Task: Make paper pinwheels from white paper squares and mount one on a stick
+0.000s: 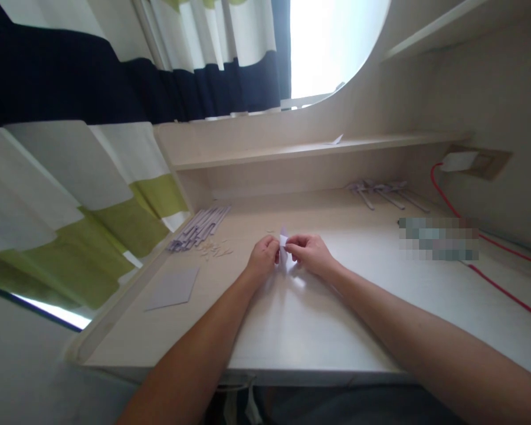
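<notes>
My left hand and my right hand meet over the middle of the pale wooden desk. Both pinch a small folded piece of pale lilac paper held upright between the fingertips. Fingers of each hand are curled closed on the paper, and most of the paper is hidden by them.
A flat lilac paper sheet lies at the left of the desk. Several rolled lilac paper sticks and small scraps lie behind it. More folded paper pieces sit at the back right. A red cable runs along the right from a wall socket.
</notes>
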Available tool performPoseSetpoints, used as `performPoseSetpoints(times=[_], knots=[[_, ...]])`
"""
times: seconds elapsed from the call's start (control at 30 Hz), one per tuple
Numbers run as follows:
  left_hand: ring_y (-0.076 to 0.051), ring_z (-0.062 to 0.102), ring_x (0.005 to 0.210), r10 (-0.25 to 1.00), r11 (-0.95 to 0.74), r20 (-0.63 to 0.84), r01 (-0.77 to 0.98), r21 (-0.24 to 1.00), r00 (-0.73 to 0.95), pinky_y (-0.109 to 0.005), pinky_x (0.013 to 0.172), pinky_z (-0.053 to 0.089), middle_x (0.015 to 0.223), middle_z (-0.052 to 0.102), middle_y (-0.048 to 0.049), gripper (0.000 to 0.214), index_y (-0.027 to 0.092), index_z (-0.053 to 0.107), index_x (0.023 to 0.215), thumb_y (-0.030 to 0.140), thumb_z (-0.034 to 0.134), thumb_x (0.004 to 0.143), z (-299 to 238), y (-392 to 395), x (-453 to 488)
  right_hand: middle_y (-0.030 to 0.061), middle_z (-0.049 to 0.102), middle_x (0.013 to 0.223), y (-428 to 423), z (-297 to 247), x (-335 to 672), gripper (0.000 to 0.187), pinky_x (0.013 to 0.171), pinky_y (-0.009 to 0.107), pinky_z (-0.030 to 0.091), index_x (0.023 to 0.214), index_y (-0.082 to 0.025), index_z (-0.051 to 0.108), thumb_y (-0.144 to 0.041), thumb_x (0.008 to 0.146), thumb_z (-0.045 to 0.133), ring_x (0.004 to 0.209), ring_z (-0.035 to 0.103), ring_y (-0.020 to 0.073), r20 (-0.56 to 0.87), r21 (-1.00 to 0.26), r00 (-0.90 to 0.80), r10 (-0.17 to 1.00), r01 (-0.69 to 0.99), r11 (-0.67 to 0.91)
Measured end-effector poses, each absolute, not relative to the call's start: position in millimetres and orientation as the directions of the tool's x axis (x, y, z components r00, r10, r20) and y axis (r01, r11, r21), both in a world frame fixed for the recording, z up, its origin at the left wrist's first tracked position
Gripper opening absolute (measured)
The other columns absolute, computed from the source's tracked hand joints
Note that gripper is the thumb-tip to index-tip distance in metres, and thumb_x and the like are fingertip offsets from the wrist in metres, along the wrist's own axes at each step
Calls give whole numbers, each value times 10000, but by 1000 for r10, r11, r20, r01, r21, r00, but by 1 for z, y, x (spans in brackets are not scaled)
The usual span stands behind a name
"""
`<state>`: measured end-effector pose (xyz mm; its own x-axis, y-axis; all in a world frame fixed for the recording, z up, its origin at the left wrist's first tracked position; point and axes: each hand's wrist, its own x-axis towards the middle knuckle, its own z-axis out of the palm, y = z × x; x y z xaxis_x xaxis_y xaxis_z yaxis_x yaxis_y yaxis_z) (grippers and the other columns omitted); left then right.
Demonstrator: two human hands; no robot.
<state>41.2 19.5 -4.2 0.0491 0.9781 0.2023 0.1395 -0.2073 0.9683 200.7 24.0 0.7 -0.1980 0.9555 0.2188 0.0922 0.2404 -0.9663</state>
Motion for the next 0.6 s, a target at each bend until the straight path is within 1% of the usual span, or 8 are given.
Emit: performPoseSetpoints(times=[0.1, 0.27, 0.43, 0.6], knots=[[-131, 464, 509, 969, -247, 237, 191, 950, 74, -262, 517, 350, 546, 508, 33, 172, 216, 508, 646, 305, 499, 793, -7, 19, 43, -14, 603, 529, 22, -1, 204, 182, 470, 237, 363, 700, -164, 713, -344, 688, 688, 480, 487, 111, 221, -968, -188, 957, 79, 239], [-144, 490, 563, 938, -344, 318, 268, 900, 138, -272, 571, 366, 563, 525, 25, 170, 209, 536, 626, 290, 535, 775, -3, 22, 42, -19, 590, 519, 22, -1, 210, 210, 463, 233, 376, 687, -165, 697, -374, 699, 699, 469, 484, 109, 230, -965, -195, 953, 81, 249], [-150, 500, 577, 913, -407, 367, 309, 860, 179, -280, 590, 368, 595, 535, 30, 188, 205, 563, 667, 299, 550, 829, 2, 24, 38, -25, 566, 526, 23, 1, 212, 262, 474, 225, 370, 642, -183, 640, -425, 722, 701, 485, 488, 104, 246, -959, -206, 947, 93, 269], [-161, 513, 629, 885, -465, 410, 348, 814, 221, -283, 615, 366, 635, 561, 23, 199, 201, 589, 702, 311, 569, 866, 2, 25, 36, -26, 558, 533, 18, 4, 212, 293, 489, 223, 363, 601, -193, 591, -433, 722, 706, 496, 487, 98, 273, -949, -201, 941, 102, 298]])
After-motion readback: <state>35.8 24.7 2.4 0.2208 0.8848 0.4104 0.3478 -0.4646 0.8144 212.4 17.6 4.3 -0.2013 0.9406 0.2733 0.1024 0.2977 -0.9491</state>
